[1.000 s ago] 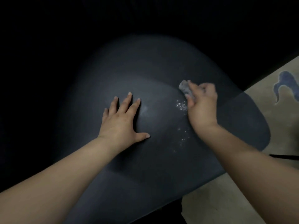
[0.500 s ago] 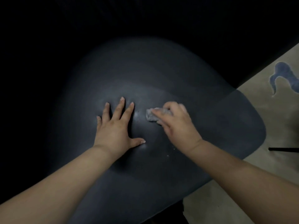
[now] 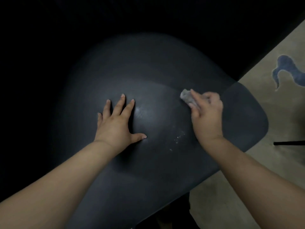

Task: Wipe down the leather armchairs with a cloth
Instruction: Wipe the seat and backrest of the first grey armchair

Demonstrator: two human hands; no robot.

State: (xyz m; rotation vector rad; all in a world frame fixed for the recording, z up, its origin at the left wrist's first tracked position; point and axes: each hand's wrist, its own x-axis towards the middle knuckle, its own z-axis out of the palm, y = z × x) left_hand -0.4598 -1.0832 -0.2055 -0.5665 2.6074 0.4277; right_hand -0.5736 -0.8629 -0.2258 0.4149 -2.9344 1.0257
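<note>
Cloth (image 3: pixel 187 97), small and grey, bunched up in the right hand (image 3: pixel 207 114), and it sits right at the far end of that hand: the fingers (image 3: pixel 194 98) curl over its top while the thumb tucks in beneath, so only the crumpled left tip pokes out past the fingertips, pressed against the dark leather armchair (image 3: pixel 148 66). That puts the cloth toward the right of the rounded leather panel, just short of the curved edge where the panel falls away to the carpet. Left hand (image 3: pixel 116 123) is flat on the leather, palm down, 4 fingers spread and straight, thumb stuck out to the right, holding nothing, simply braced there. Between the 2 hands a faint sheen shows on the leather, and a scatter of pale flecks (image 3: pixel 179 138) lies just inside the right wrist. Compare with half a second ago: the cloth was then close beside the left hand's fingertips, near the middle of the panel, and now it has swept out to the right, well apart from that hand. The left hand has barely shifted. Beige carpet (image 3: pixel 264 171) fills the right side, with a blue swirl pattern (image 3: pixel 287 70) up near the corner and a thin black bar (image 3: pixel 288 143) lying across it at the edge of the view. Everything beyond the armchair is too dark to read.
</note>
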